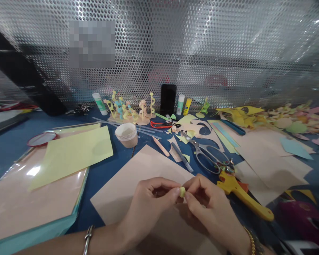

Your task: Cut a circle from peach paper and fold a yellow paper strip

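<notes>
Between the fingertips of both hands is a small pale-yellow piece (182,192), apparently rolled paper. My left hand (151,202) pinches it from the left with thumb and forefinger. From the other side, the thumb and fingers of my right hand (210,205) close on it too. Beneath both hands lies a large pale-pink paper sheet (127,177). A pair of scissors (207,154) rests just beyond my right hand, and a yellow-handled tool (244,198) lies to its right.
Small paper figures (127,111) stand at the back beside a phone (168,99) and glue sticks (180,104). A paper cup (126,135) sits left of centre. Yellow paper (77,152) covers a plastic packet at left. Paper scraps (289,120) pile up at right, before a perforated metal panel (191,46).
</notes>
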The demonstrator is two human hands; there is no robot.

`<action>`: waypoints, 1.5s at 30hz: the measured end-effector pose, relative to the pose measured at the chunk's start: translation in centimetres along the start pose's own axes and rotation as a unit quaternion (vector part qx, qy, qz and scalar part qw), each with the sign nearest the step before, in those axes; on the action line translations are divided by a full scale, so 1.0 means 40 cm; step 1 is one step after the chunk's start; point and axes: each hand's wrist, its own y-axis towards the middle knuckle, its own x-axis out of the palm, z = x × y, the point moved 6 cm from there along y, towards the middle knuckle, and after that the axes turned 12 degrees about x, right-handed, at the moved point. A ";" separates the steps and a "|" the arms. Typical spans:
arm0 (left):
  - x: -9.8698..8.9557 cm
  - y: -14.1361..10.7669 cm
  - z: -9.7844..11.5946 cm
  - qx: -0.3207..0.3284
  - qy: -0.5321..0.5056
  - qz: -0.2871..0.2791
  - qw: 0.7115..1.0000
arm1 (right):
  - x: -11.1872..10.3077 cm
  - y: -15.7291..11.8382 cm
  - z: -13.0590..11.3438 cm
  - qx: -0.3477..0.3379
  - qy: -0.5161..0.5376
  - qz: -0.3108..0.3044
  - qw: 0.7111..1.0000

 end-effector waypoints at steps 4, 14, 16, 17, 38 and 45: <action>0.001 0.003 0.001 -0.006 -0.004 0.005 1.000 | 0.001 -0.003 0.002 -0.003 0.006 -0.008 1.000; -0.007 0.008 0.005 -0.004 -0.025 0.034 0.999 | 0.006 0.006 0.023 0.063 0.125 -0.071 0.988; -0.008 0.008 0.007 -0.004 -0.034 0.039 0.999 | 0.011 0.007 0.027 0.085 0.115 -0.091 0.985; -0.008 0.008 0.008 -0.001 -0.034 0.038 0.999 | 0.014 0.007 0.030 0.095 0.101 -0.100 0.985; -0.010 0.007 0.005 -0.004 0.007 0.029 1.000 | 0.018 0.010 0.029 0.107 0.040 -0.092 0.989; -0.009 0.007 0.006 0.008 0.010 0.019 1.000 | 0.012 0.009 0.030 0.093 0.030 -0.076 0.992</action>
